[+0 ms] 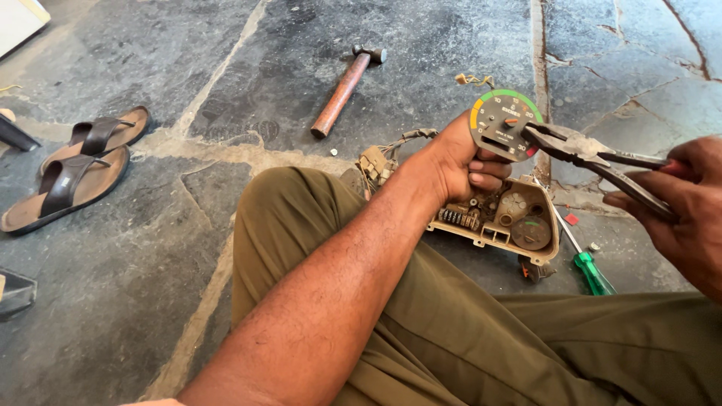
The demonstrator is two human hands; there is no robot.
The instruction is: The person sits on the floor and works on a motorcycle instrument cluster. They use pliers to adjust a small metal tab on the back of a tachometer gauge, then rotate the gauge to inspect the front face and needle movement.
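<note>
My left hand (460, 162) grips a round black gauge dial (502, 124) with a green, yellow and red rim, holding it up above a beige instrument cluster housing (508, 222) that lies on the floor by my knee. My right hand (681, 210) holds a pair of pliers (594, 154) by the handles. The plier jaws touch the dial's right edge, near the needle. A bundle of wires and connectors (383, 158) trails from the housing behind my left wrist.
A hammer with a wooden handle (342, 90) lies on the stone floor further out. A green-handled screwdriver (587, 263) rests beside the housing. A pair of brown sandals (71, 173) sits at the left. My olive-trousered leg (451, 331) fills the foreground.
</note>
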